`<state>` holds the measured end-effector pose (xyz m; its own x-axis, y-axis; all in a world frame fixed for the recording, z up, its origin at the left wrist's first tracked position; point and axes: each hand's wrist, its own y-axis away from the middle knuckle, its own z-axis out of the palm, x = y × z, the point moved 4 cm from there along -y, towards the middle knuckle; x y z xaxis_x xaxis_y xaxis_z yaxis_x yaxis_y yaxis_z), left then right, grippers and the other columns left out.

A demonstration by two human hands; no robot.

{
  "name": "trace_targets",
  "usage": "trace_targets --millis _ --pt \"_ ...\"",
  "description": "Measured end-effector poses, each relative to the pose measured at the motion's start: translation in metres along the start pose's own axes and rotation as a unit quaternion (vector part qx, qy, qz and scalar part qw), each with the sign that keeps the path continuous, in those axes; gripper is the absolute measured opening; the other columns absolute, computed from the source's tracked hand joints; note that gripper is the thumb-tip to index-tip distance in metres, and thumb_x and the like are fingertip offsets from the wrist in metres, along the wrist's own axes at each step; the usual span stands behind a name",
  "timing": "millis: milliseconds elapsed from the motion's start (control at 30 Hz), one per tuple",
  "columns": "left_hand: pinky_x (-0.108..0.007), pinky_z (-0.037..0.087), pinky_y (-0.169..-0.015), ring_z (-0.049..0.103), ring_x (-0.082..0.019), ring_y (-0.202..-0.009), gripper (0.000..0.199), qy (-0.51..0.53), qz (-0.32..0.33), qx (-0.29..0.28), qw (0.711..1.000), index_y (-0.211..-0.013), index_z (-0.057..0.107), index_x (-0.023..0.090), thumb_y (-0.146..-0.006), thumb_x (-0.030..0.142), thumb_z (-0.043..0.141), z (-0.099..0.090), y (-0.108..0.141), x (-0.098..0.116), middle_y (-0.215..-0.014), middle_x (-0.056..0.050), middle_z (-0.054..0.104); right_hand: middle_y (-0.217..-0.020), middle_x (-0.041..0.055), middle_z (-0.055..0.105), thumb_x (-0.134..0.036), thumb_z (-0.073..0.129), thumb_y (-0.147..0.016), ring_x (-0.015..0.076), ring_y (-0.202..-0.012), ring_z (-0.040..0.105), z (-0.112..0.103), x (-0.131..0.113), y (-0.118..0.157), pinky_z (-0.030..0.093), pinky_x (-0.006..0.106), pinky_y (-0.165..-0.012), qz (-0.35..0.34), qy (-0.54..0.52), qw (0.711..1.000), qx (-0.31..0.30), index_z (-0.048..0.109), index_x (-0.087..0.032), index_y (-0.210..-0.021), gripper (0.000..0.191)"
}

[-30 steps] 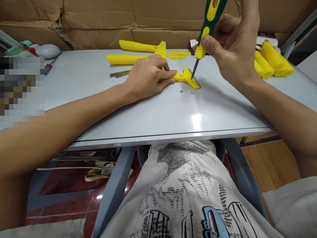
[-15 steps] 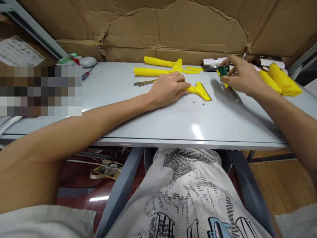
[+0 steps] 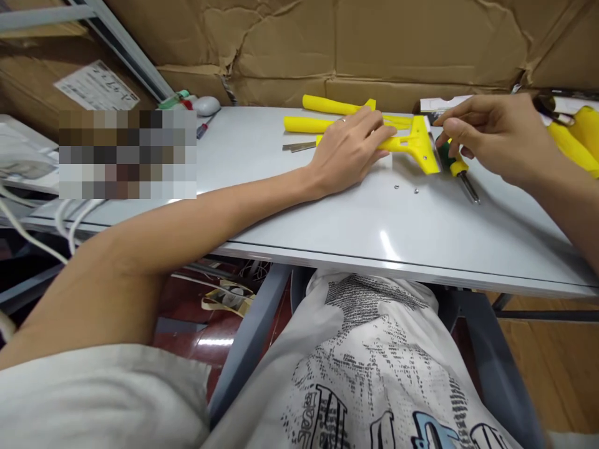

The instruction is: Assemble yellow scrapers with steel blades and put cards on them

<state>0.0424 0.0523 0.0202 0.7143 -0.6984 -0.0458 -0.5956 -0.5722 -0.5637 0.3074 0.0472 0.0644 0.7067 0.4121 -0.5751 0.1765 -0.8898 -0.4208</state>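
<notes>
My left hand (image 3: 349, 149) is closed round the handle of a yellow scraper (image 3: 423, 146), its wide head pointing right with a metal blade along the edge. My right hand (image 3: 496, 134) hovers beside that blade, fingers loosely bent and apart; whether a fingertip touches it I cannot tell. Under these fingers is a screwdriver (image 3: 459, 167) with a green and yellow handle, its shaft pointing toward me and partly hidden. Two small screws or nuts (image 3: 406, 189) lie on the table below the scraper head. Beyond my left hand lie more yellow scrapers (image 3: 306, 125), and thin metal strips (image 3: 299, 147) are left of it.
Yellow handles or sleeves (image 3: 573, 140) are stacked at the far right. A white box (image 3: 444, 105) stands at the back against the cardboard (image 3: 374, 50). A white mouse-like object (image 3: 206, 106) and a small screwdriver (image 3: 202, 131) lie at the back left, with white cables (image 3: 70, 224) nearer.
My left hand has raised and tilted the scraper head. My right hand has lowered the screwdriver, and its fingers have come up beside the blade. The view has turned left.
</notes>
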Motion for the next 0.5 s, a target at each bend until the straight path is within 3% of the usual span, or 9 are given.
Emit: trace_targets --millis 33,100,200,367,500 --pt "-0.057 0.055 -0.114 0.066 -0.041 -0.143 0.038 0.004 -0.006 0.003 1.0 -0.149 0.072 0.033 -0.121 0.044 0.048 -0.002 -0.001 0.001 -0.146 -0.013 0.072 -0.082 0.0067 0.082 -0.027 0.086 -0.101 0.017 -0.065 0.068 0.001 0.0 -0.001 0.052 0.039 -0.067 -0.005 -0.064 0.998 0.007 0.086 -0.023 -0.096 0.006" --pt "-0.058 0.054 -0.115 0.065 -0.042 -0.144 0.039 0.012 -0.014 0.013 1.0 -0.147 0.072 0.034 -0.121 0.049 0.048 -0.004 -0.002 0.002 -0.145 -0.014 0.071 -0.073 0.0049 0.076 -0.035 0.101 -0.088 0.0169 -0.059 0.063 0.002 0.001 -0.003 0.045 0.039 -0.06 -0.027 -0.157 0.987 0.022 0.085 -0.026 -0.085 0.019" --pt "-0.062 0.052 -0.118 0.064 -0.043 -0.144 0.041 0.022 -0.013 0.034 0.999 -0.145 0.074 0.035 -0.12 0.053 0.047 -0.005 -0.002 0.002 -0.141 -0.014 0.072 -0.067 0.0021 0.072 -0.047 0.112 -0.07 0.0187 -0.057 0.061 0.002 0.002 -0.005 0.04 0.04 -0.057 -0.03 -0.25 0.967 0.033 0.087 -0.031 -0.086 0.034" --pt "-0.063 0.051 -0.116 0.062 -0.04 -0.138 0.04 0.01 -0.004 0.061 0.998 -0.143 0.075 0.035 -0.119 0.051 0.048 0.0 -0.002 -0.002 -0.138 -0.015 0.075 -0.067 -0.0013 0.069 -0.046 0.116 -0.066 0.0144 -0.059 0.06 0.004 -0.007 0.002 0.041 0.036 -0.057 -0.026 -0.288 0.957 0.017 0.082 -0.024 -0.078 0.042" --pt "-0.064 0.05 -0.11 0.063 -0.04 -0.132 0.049 -0.007 0.016 0.051 0.999 -0.14 0.079 0.034 -0.121 0.057 0.04 -0.004 -0.001 -0.002 -0.139 -0.017 0.076 -0.069 0.0003 0.071 -0.047 0.112 -0.072 0.0143 -0.059 0.057 0.007 -0.016 0.007 0.043 0.037 -0.059 -0.034 -0.281 0.959 0.028 0.079 -0.024 -0.077 0.041"
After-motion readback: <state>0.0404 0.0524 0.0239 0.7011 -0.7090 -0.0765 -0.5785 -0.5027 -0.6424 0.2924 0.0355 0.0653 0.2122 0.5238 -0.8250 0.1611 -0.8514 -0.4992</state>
